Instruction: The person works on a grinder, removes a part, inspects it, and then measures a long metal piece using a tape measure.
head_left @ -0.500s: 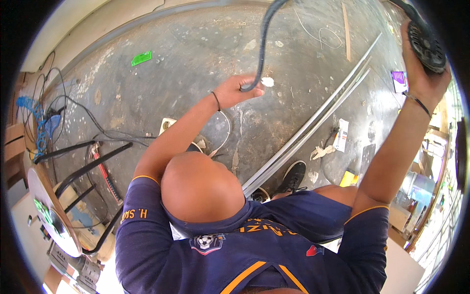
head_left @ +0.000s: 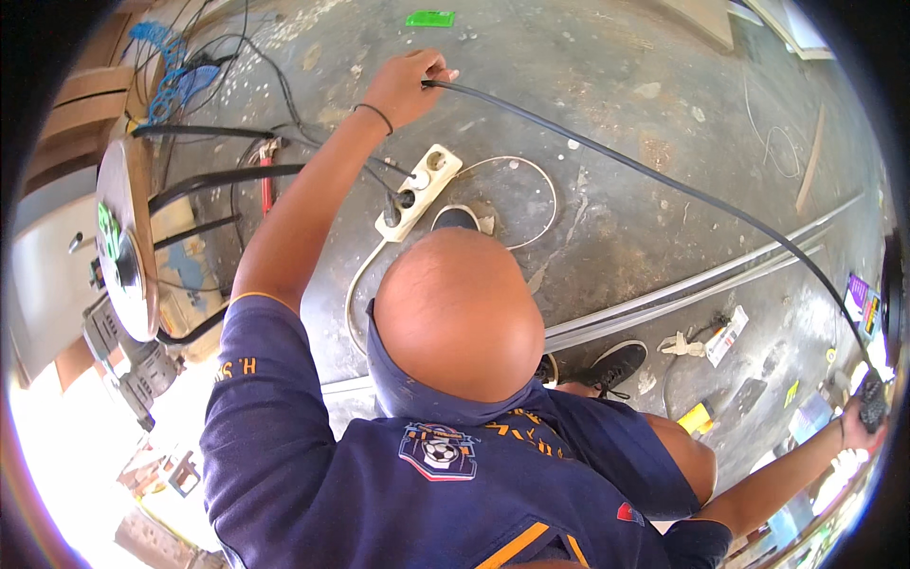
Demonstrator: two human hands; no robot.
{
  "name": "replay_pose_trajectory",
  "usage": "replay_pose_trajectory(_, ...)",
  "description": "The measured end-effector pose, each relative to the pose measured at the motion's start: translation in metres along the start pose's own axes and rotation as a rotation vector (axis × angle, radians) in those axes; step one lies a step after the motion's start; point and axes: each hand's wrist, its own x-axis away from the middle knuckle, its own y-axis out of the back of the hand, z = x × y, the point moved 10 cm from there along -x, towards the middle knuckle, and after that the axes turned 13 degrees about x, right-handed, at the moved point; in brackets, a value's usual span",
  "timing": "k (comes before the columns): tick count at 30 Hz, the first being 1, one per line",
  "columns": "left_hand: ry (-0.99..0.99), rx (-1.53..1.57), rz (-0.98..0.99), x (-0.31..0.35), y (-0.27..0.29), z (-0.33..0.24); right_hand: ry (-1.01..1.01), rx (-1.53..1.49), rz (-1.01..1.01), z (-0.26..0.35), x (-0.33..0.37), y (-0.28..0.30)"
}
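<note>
A thick black cable (head_left: 616, 147) stretches in a shallow arc across the floor area from one hand to the other. My left hand (head_left: 408, 87), at the upper middle, is closed round its left end. Far to the right, near the picture's rim, my right hand (head_left: 864, 427) grips a black object (head_left: 872, 400) that the cable runs to. Its shape is squeezed by the rim; half a second ago it showed as rounded, with slots in its face. Below my left hand, a white power strip (head_left: 444, 194) lies on the floor with plugs in it.
Long pale metal strips (head_left: 701, 287) lie across the floor at right. At left stands a round disc (head_left: 128, 237) with black tubular legs (head_left: 227, 180). Tangled cords and a blue rope (head_left: 166, 71) lie behind it. A green packet (head_left: 430, 18) is at the top.
My hands have moved far apart, the right one down and outward with the black object. The cable, bent and hanging before, is now stretched between them. The view has turned leftward.
</note>
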Motion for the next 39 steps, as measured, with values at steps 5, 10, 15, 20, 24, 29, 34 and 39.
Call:
replay_pose_trajectory(5, 0.558, -0.338, 0.369, 0.053, -0.047, 0.074, -0.655, -0.329, -0.105, -0.185, 0.027, 0.059)
replay_pose_trajectory(10, 0.707, 0.038, 0.254, 0.079, -0.077, 0.101, -0.984, -0.376, 0.354, -0.235, 0.121, -0.009)
replay_pose_trajectory(15, 0.761, 0.171, 0.071, 0.101, -0.081, 0.113, -1.11, -0.437, 0.513, -0.206, 0.188, -0.079)
replay_pose_trajectory(20, 0.517, -0.041, 0.179, 0.098, -0.085, 0.083, -1.154, -0.496, 0.599, -0.186, 0.206, -0.109)
replay_pose_trajectory(24, 0.518, -0.206, 0.332, 0.094, -0.092, 0.074, -1.132, -0.445, 0.606, -0.182, 0.207, -0.12)
replay_pose_trajectory(29, 0.604, 0.067, 0.203, 0.099, -0.082, 0.084, -1.142, -0.442, 0.63, -0.178, 0.22, -0.127)
replay_pose_trajectory(34, 0.648, 0.113, 0.255, 0.111, -0.087, 0.092, -1.173, -0.418, 0.577, -0.177, 0.232, -0.129)
replay_pose_trajectory(39, 0.506, -0.101, 0.299, 0.109, -0.099, 0.075, -1.185, -0.446, 0.693, -0.182, 0.24, -0.133)
